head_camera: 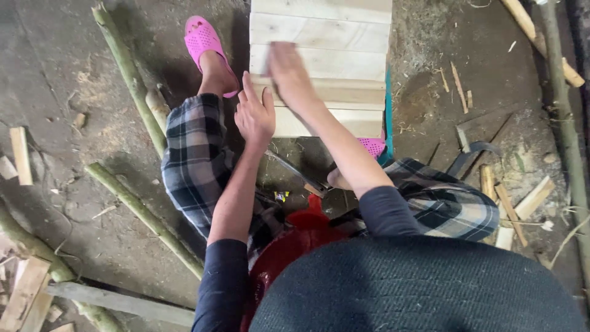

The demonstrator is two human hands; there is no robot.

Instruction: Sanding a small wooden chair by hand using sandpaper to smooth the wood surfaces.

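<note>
2 bare hands rest on a pale slatted wooden panel.

Left hand lies flat, fingers spread, gripping nothing, at the panel's near left corner. Right hand, blurred, presses open-palmed just beyond it, holding nothing. Rough-sawn planks run crosswise; the panel's long axis points away from the person. Smooth green poles lie left of the hands.

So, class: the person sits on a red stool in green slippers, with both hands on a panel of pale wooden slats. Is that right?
Not quite. The head view shows the slippers are pink, not green. The rest holds: the person sits on a red stool, with the left hand at the near edge of the panel of pale wooden slats and the right hand flat on top of it.
</note>
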